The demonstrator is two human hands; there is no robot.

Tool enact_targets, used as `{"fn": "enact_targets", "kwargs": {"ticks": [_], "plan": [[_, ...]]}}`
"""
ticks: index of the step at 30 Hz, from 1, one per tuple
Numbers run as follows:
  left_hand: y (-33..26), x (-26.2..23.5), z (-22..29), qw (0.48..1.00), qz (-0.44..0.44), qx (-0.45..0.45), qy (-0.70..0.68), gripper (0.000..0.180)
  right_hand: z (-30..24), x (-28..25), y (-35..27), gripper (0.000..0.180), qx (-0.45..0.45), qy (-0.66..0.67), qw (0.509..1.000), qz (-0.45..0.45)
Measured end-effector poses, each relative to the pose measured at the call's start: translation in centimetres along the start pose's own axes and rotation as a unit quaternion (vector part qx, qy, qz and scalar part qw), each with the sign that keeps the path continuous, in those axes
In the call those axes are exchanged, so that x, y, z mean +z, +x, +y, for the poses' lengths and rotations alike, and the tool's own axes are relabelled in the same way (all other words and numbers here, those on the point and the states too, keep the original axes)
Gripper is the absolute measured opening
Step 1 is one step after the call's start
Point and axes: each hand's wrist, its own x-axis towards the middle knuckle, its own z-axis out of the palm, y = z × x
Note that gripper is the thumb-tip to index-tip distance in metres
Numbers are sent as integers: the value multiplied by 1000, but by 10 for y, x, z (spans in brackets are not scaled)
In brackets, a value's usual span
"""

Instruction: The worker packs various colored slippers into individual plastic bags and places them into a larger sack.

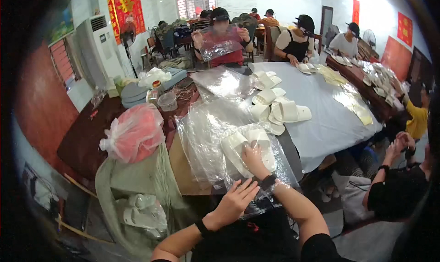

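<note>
A pair of cream slippers (234,148) lies near the table's front edge among clear plastic bags. My right hand (255,160) reaches onto the slippers, its fingers curled at their inner edges where the two meet. Glossy clear film (286,163) spreads around the slippers and close to my right wrist; I cannot tell whether the hand is inside it. My left hand (230,201) hovers just in front of the slippers, fingers stretched out and holding nothing. Left of the slippers lie more flat clear plastic bags (197,133), overlapping one another.
Several loose cream slippers (286,110) are heaped beyond my hands on the grey table cover (321,138). A pink bundle in a plastic bag (135,131) and a clear tub (167,101) stand left. Across the table a person (224,41) holds up a clear bag; others sit right.
</note>
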Motion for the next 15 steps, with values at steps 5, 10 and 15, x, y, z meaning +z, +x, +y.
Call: {"fn": "enact_targets", "kwargs": {"ticks": [5, 10, 15], "plan": [[-22, 14, -16, 990, -91, 10, -109, 50, 7, -2, 3, 39, 11, 16, 999, 45], [-20, -21, -43, 975, 34, 43, -214, 51, 1, -39, -27, 46, 36, 55, 992, -105], [-7, -38, -68, 994, 41, -42, -91, 55, -8, -151, -78, 43, -63, 109, 974, -190]]}}
